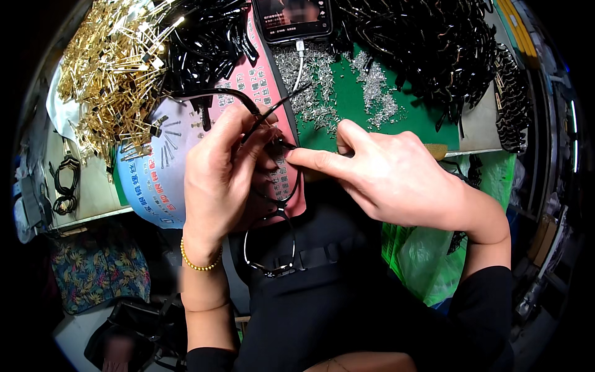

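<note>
A pale bench (99, 192) spreads beneath everything; on it lie a flat green mat (347, 80) and, to the left of that, a pink-and-blue printed sheet (167, 180); a broad heap of glossy black curved eyeglass arms (421, 49) covers the mat's upper right, while a tall pile of gold-coloured metal pieces (118, 74) fills the upper left, and a smaller cluster of shiny black pieces (211, 37) sits just beside it; the right hand (390, 173) reaches in with its index finger stretched toward the left hand's fingertips, the other fingers curled, and whether it grips anything I cannot tell; the left hand (217, 167) pinches a slim black eyeglass frame (282, 204) between thumb and fingers, near the sheet's right edge, the rims hanging below the fingers toward the dark-clothed lap; two narrow black arms show above that hand, one sweeping left, the other up to the right; a dark rectangular phone (294, 18) lies at the top, a thin white cable (302, 62) running down from it; a gold-coloured bead bracelet (198, 266) circles the left wrist; tiny silver metal screws (319, 93) lie scattered on the mat.
</note>
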Available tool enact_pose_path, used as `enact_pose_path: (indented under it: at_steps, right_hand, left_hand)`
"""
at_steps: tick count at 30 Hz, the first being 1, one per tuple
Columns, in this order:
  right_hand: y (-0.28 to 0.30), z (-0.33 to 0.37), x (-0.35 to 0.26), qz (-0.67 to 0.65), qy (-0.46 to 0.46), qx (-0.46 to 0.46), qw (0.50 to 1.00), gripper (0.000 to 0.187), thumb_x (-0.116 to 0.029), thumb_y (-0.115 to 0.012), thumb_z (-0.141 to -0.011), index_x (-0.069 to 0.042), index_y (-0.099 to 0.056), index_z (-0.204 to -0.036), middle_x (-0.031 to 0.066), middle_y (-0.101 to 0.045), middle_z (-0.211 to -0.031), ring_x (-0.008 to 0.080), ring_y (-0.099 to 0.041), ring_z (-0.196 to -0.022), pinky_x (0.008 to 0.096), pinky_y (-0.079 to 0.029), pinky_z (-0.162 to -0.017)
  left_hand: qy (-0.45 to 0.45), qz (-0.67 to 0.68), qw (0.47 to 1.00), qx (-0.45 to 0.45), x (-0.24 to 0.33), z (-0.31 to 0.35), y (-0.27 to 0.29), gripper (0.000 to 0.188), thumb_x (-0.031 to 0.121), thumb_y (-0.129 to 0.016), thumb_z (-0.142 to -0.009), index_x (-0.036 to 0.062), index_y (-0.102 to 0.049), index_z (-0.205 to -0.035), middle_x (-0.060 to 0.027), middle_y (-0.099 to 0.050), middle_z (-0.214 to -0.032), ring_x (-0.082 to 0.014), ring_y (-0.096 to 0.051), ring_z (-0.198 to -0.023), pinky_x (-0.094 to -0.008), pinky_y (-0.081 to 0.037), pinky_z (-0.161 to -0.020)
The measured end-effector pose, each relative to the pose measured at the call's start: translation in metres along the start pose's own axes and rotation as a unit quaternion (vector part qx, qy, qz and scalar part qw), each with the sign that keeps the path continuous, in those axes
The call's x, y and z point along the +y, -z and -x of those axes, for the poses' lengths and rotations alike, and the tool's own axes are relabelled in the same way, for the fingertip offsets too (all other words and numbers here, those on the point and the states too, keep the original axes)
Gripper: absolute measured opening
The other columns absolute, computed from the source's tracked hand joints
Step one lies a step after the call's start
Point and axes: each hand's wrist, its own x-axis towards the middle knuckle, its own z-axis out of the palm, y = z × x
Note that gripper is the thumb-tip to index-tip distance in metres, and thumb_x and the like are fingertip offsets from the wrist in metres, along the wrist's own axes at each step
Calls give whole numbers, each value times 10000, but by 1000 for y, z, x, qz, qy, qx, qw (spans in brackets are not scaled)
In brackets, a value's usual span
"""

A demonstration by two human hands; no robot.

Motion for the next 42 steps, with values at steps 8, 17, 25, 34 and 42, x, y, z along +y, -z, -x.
enact_pose_path:
  at_steps: [8, 17, 25, 34, 42]
  right_hand:
    - [2, -1, 1, -12, -4, -4, 1000, 524, -88, -619, -843, -158, -613, -1362, 182, -584, -965, 307, -684, -640, 396, -539, -522]
    - [2, -2, 2, -19, 0, -8, 1000, 514, -83, -612, -839, -137, -618, -1350, 191, -583, -950, 316, -679, -621, 405, -544, -525]
    - [-3, -2, 1, 4, -26, 47, 999, 571, -92, -654, -871, -272, -589, -1409, 93, -511, -881, 254, -646, -719, 379, -523, -528]
    - [-14, -3, -3, 26, -26, 101, 994, 622, -58, -654, -849, -263, -577, -1431, 88, -501, -875, 251, -634, -689, 375, -523, -505]
    - [-20, -3, -12, 95, -43, 117, 988, 652, -77, -671, -791, -274, -604, -1408, 76, -500, -874, 225, -632, -697, 345, -530, -515]
  left_hand:
    - [-31, -60, 998, -2, 2, -2, -1, 131, -74, -625, -930, -21, -657, -1046, -80, -702, -898, -125, -670, -669, -252, -527, -620]
    - [-127, -219, 967, 11, -6, -4, -1, 170, -50, -652, -841, 18, -662, -996, -94, -698, -823, -224, -681, -669, -321, -532, -589]
    - [-113, -255, 960, 14, -5, 0, -4, 133, -66, -581, -946, -21, -661, -1041, -58, -691, -806, -85, -636, -670, -254, -521, -603]
    - [-42, -76, 996, 36, -5, -1, -10, 80, -80, -612, -948, -14, -623, -992, -67, -625, -757, -106, -612, -567, -262, -483, -538]
    - [-36, -61, 997, 35, -2, -1, -11, 67, -64, -619, -956, -15, -625, -1000, -64, -640, -778, -94, -606, -563, -253, -479, -530]
